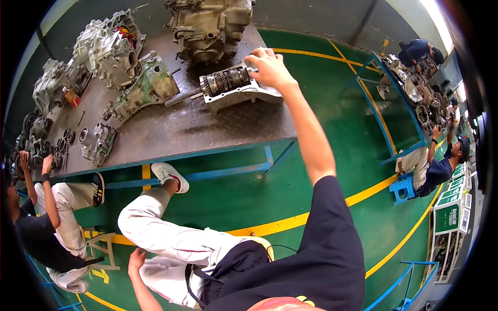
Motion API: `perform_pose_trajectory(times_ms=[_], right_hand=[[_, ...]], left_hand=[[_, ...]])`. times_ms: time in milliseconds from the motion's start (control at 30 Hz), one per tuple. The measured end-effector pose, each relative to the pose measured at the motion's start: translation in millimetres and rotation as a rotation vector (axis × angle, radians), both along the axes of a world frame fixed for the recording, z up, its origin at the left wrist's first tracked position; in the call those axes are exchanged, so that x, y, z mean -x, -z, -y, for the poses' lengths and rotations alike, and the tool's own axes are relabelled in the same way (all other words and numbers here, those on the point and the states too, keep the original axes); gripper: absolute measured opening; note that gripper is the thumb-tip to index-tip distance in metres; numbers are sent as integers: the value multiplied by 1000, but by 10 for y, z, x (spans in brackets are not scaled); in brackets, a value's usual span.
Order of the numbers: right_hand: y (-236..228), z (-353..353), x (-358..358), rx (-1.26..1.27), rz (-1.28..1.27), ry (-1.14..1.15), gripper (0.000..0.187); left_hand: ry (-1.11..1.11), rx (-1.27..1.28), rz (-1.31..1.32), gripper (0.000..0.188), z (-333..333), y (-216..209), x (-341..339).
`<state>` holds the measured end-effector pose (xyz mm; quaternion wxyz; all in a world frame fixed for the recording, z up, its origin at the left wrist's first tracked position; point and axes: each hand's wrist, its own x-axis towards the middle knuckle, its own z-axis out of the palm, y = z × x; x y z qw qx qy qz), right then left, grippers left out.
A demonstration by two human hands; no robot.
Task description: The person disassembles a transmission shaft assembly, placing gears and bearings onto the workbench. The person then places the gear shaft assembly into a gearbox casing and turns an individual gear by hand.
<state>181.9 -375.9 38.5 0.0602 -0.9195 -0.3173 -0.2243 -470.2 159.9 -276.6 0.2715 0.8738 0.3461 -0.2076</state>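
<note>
On the right end of the metal-topped table lies an open gearbox housing half (238, 98) with a gear shaft (225, 80) set in it. A thinner rod (181, 98) sticks out to the left. My right hand (272, 68) reaches over the housing's right end, its fingers curled round the bright end of the gear shaft. Low in the picture, my left hand (136, 260) hangs beside my thigh, fingers loosely bent and a little apart, with nothing visible in it.
A large gearbox (210, 31) stands behind the housing half. Further left on the table (161, 137) lie a greenish casing (148, 85), silver casings (111, 54), a small bottle (71, 97) and a bracket-like part (98, 144). People work at far left and right; a blue stool (402, 189) stands right.
</note>
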Motion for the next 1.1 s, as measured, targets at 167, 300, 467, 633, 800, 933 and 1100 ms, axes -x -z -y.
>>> perform_pose_trajectory(times_ms=[167, 300, 467, 633, 800, 933, 1100], right_hand=[[114, -277, -388, 140, -494, -80, 64], [80, -171, -491, -30, -582, -247, 60], [203, -217, -471, -81, -456, -275, 57], [127, -176, -461, -73, -416, -308, 53], [104, -214, -558, 5, -473, -267, 54], [60, -262, -587, 34, -593, -235, 55], [37, -154, -720, 16, -670, -242, 60]], left_hand=[[-109, -8, 13, 42, -44, -132, -87], [-84, 35, 20, 37, 61, -214, -103], [-8, -29, -64, 41, 115, -246, -36], [-108, 40, -104, 41, 126, -267, 48], [-187, 102, -110, 41, 45, -213, 336], [-187, 112, -117, 36, -16, -160, 480], [-223, 174, -133, 35, -33, -96, 447]])
